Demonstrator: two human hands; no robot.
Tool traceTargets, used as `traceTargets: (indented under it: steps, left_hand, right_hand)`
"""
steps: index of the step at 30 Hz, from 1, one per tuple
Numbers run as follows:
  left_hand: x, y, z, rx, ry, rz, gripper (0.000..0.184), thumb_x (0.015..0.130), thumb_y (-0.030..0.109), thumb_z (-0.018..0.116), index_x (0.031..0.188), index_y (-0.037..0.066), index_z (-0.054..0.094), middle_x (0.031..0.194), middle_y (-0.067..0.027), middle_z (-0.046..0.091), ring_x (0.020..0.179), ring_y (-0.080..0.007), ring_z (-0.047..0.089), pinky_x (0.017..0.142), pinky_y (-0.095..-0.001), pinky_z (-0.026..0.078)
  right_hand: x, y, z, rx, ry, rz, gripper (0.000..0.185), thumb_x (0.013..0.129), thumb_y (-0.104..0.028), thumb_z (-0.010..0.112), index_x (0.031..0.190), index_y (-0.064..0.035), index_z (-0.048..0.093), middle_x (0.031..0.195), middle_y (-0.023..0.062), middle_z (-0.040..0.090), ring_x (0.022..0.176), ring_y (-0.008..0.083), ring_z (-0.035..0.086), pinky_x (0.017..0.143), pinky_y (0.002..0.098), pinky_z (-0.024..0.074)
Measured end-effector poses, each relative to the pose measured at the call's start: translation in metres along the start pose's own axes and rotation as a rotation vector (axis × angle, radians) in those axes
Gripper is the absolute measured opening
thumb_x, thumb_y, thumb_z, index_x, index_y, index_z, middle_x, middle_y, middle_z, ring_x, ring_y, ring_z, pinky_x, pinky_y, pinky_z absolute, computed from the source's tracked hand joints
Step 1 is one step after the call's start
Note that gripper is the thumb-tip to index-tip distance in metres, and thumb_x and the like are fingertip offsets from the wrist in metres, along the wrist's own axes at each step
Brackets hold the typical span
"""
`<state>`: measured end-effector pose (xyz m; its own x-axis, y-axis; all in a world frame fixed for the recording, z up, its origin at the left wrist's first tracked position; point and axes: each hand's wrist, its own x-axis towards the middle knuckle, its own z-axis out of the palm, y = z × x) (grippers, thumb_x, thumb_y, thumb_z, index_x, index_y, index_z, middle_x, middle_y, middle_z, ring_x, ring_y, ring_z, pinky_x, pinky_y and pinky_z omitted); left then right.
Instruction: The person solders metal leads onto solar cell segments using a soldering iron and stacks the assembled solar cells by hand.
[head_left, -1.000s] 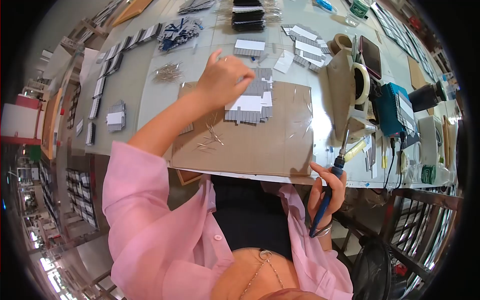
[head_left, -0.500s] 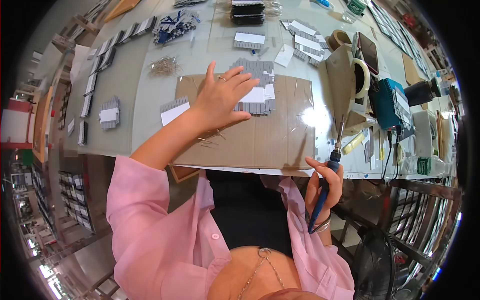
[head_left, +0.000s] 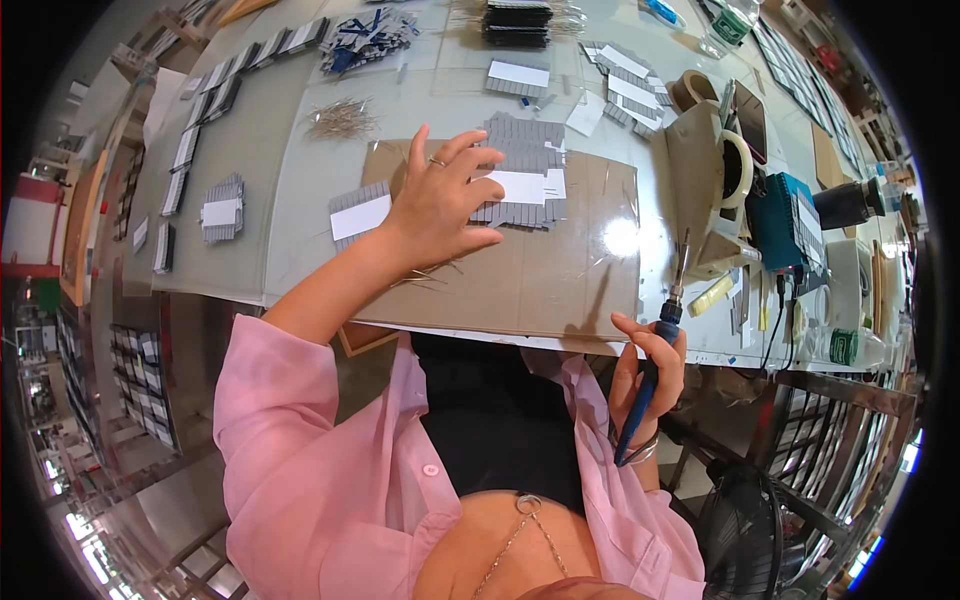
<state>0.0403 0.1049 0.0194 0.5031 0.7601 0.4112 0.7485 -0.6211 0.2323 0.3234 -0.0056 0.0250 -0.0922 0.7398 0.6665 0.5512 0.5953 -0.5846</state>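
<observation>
My left hand [head_left: 440,205] is over the brown cardboard sheet [head_left: 540,280], its fingers apart. The fingertips are at the left edge of a pile of grey striped pieces with white panels [head_left: 525,175]; I cannot tell whether they touch it. Beside my left wrist lies another grey striped piece with a white panel [head_left: 360,213]. Thin wires [head_left: 425,275] lie on the cardboard below the hand, partly hidden by it. My right hand [head_left: 655,375] is closed around the blue handle of a soldering iron [head_left: 668,325] at the table's front edge, its metal tip pointing up.
To the right stand a beige tape dispenser [head_left: 700,190], a teal box [head_left: 785,225] and a dark cylinder [head_left: 850,205]. A heap of thin wires [head_left: 342,120] lies at the left. More striped pieces [head_left: 222,210] and a dark stack [head_left: 517,22] are on the table. A fan [head_left: 745,530] stands below right.
The view has shifted slightly, so the table's contents appear a little further right. My left hand has drawn back left from the pile, its fingers a little more bent. The right hand keeps its hold.
</observation>
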Motion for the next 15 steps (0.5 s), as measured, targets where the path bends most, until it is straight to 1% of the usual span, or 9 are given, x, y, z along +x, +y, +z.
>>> traceTargets:
  steps: [3, 6, 9, 15]
  left_hand:
    - [0.0002, 0.0037, -0.0002, 0.013, 0.018, -0.02, 0.03, 0.063, 0.022, 0.081, 0.081, 0.013, 0.059, 0.121, -0.0028, 0.054, 0.132, -0.0272, 0.04, 0.108, -0.0665, 0.016]
    - [-0.0006, 0.0066, -0.0004, 0.059, 0.033, -0.007, 0.024, 0.065, 0.019, 0.079, 0.072, 0.012, 0.057, 0.117, -0.0021, 0.055, 0.13, -0.0258, 0.041, 0.107, -0.0679, 0.017]
    - [-0.0014, 0.0088, -0.0012, 0.111, 0.059, 0.035, 0.021, 0.066, 0.017, 0.077, 0.069, 0.011, 0.057, 0.114, -0.0016, 0.056, 0.129, -0.0245, 0.043, 0.105, -0.0697, 0.018]
    - [-0.0017, 0.0092, -0.0003, 0.208, 0.073, 0.122, 0.017, 0.069, 0.016, 0.075, 0.068, 0.011, 0.059, 0.108, -0.0004, 0.059, 0.126, -0.0228, 0.045, 0.105, -0.0709, 0.019]
  right_hand:
    - [-0.0004, 0.0012, -0.0006, -0.023, -0.004, -0.013, 0.021, 0.08, 0.012, 0.055, 0.095, -0.0029, 0.053, 0.089, 0.0174, 0.072, 0.073, 0.024, 0.058, 0.068, 0.0295, 0.0449]
    - [-0.0038, 0.0022, -0.0014, -0.026, -0.01, 0.021, 0.01, 0.086, 0.004, 0.053, 0.094, -0.0025, 0.051, 0.088, 0.0189, 0.072, 0.072, 0.0228, 0.051, 0.075, 0.0322, 0.0444]
    - [-0.0037, 0.0038, 0.0005, -0.026, 0.016, 0.01, 0.007, 0.088, 0.002, 0.053, 0.093, -0.0026, 0.051, 0.087, 0.0191, 0.072, 0.071, 0.023, 0.052, 0.074, 0.0321, 0.0447]
    - [-0.0001, 0.0029, 0.002, -0.037, 0.006, 0.011, 0.011, 0.088, 0.006, 0.055, 0.093, -0.0034, 0.052, 0.086, 0.0176, 0.073, 0.071, 0.0219, 0.053, 0.073, 0.0302, 0.0456]
